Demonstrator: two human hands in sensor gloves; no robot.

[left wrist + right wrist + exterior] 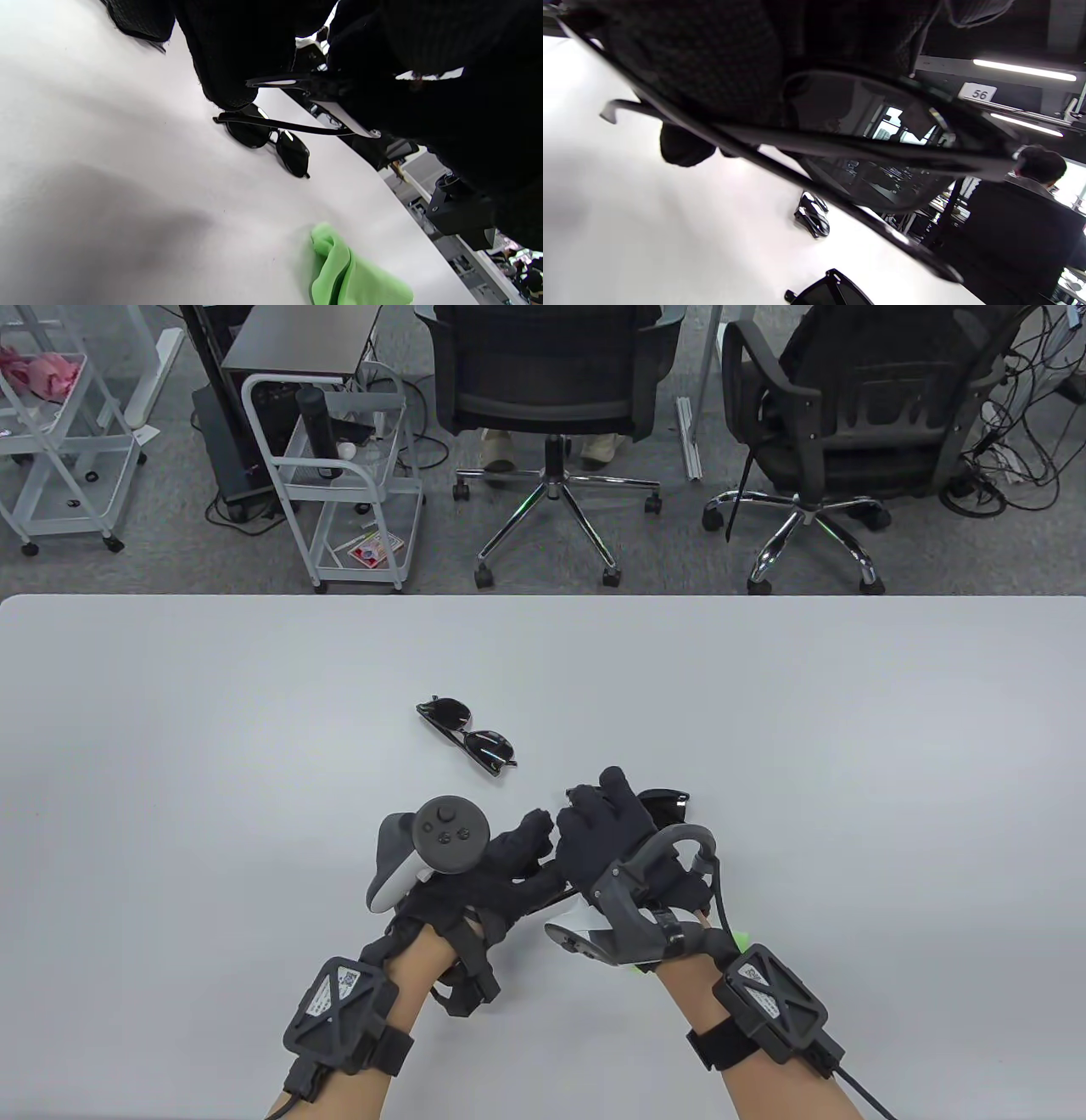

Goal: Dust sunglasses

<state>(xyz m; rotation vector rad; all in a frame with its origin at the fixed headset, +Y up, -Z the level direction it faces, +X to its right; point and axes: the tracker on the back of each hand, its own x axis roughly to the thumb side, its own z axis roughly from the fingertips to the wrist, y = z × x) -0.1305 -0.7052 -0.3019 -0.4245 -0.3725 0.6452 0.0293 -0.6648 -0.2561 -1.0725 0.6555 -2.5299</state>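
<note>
Sunglasses (865, 169), light, thin-armed and smear-prone, held above green cloth (352, 271), both hands' (501, 865) (619, 840) fingers curled on frame; best grip: rim and temples.

Table view bright, even, sharp, with soft shadows under both hands on the tabletop (170, 746); wrist views tilted, near-black gloves underexposed, tabletop blown out white, ceiling strip lights (1024, 70) glaring, close frames blurred, edges distorted.

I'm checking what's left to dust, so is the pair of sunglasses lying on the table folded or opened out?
Folded. The sunglasses on the table lie flat, lenses up, with no arms sticking out; the left wrist view shows the same.
</note>
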